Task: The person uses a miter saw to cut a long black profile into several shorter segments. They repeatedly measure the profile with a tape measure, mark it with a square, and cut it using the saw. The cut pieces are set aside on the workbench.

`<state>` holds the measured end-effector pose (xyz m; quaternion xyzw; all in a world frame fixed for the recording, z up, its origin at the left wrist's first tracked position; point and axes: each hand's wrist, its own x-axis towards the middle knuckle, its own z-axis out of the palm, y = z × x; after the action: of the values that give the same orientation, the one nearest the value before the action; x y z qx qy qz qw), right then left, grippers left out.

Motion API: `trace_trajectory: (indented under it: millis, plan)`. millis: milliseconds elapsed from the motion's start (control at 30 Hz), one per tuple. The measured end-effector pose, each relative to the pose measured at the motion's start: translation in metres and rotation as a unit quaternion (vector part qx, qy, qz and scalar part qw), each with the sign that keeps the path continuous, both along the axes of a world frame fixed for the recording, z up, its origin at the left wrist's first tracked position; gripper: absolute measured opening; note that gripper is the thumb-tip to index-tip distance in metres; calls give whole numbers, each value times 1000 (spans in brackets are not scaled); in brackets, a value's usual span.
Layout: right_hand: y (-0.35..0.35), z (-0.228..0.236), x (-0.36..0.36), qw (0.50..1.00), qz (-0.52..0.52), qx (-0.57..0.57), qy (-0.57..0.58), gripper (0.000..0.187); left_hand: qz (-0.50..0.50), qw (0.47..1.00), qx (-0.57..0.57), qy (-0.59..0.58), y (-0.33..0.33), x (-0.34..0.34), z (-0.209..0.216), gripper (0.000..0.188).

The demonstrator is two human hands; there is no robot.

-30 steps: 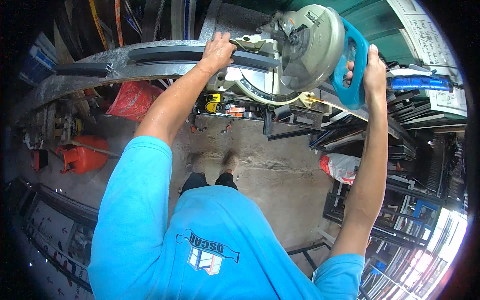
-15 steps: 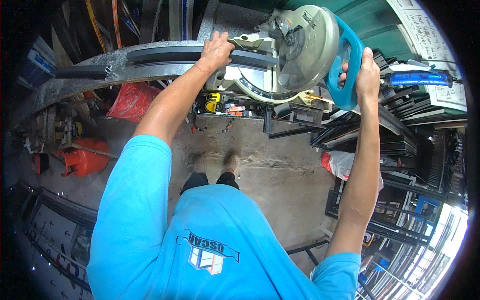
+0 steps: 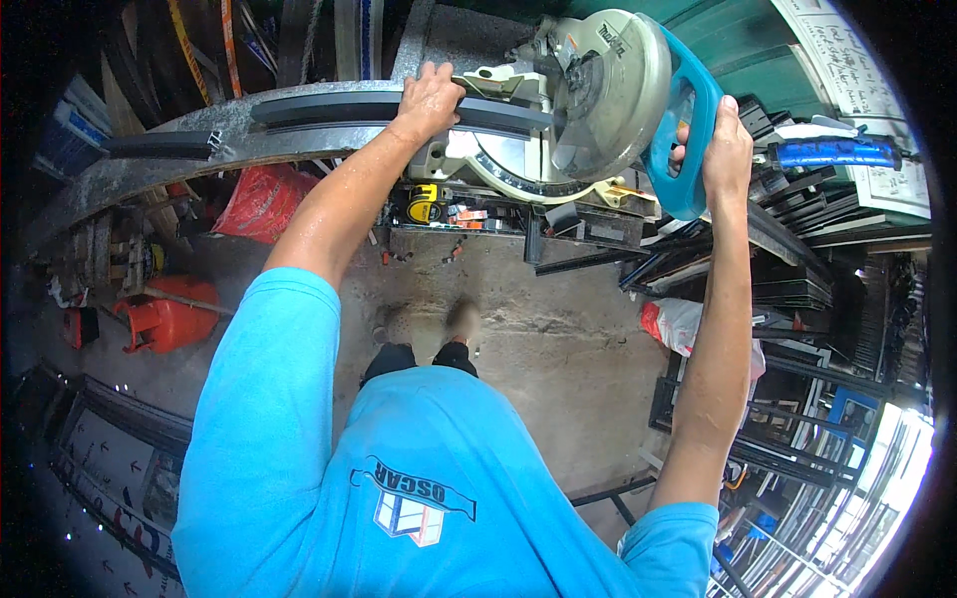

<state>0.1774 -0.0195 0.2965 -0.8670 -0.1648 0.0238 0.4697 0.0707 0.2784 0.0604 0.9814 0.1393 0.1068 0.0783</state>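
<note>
My left hand is closed over a long dark grey metal profile, pressing it against the fence of a mitre saw. The profile lies along the bench, and its right end reaches under the saw's round, pale green blade guard. Wrapped around the saw's teal loop handle is my right hand. The guard covers the blade, and I cannot make out where its edge sits against the profile.
A shorter dark profile lies farther left on the metal bench. Below the saw is a yellow tape measure. A blue cylindrical tool rests at right above stacked dark profiles. An orange gas cylinder stands on the floor at left.
The saw's guard and handle, with my right hand on it, have shifted very slightly left. My left hand and the profile stay practically in place.
</note>
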Motion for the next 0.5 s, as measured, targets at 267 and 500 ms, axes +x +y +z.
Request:
trace_trajectory:
  millis: [267,500]
  plan:
    - [0,0,0,1000,-3,-5,2,62,3,1000,-2,7,-1,-1,1,43]
    - [-1,0,-2,1000,-1,-10,-9,63,10,1000,8,13,-4,0,3,43]
